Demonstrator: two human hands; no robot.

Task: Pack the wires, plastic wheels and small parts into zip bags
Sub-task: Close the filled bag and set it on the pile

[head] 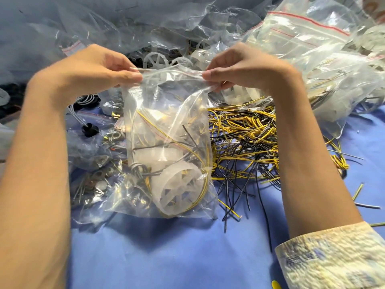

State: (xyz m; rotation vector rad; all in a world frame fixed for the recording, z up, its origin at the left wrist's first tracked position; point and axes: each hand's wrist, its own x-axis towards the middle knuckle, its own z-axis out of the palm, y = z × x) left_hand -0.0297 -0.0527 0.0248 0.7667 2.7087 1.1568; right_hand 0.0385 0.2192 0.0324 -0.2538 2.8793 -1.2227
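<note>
Sleeve (pixel 333 255) cut off | both grips, left hand (pixel 87 65), right hand (pixel 243 65), pinching zip bag (pixel 166 113) top | wheel (pixel 179 190) inside, blurred

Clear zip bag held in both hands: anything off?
Nothing damaged. The clear zip bag hangs from the left hand and right hand, holding a white plastic wheel and wires. Loose yellow and black wires sprawl beside it.

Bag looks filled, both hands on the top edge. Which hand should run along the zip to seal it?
Probably the right hand. Both pinch the top corners of the zip bag, so either could slide. The left hand can hold its corner steady, and once the bag is sealed the loose wires lie on the right hand's side.
</note>
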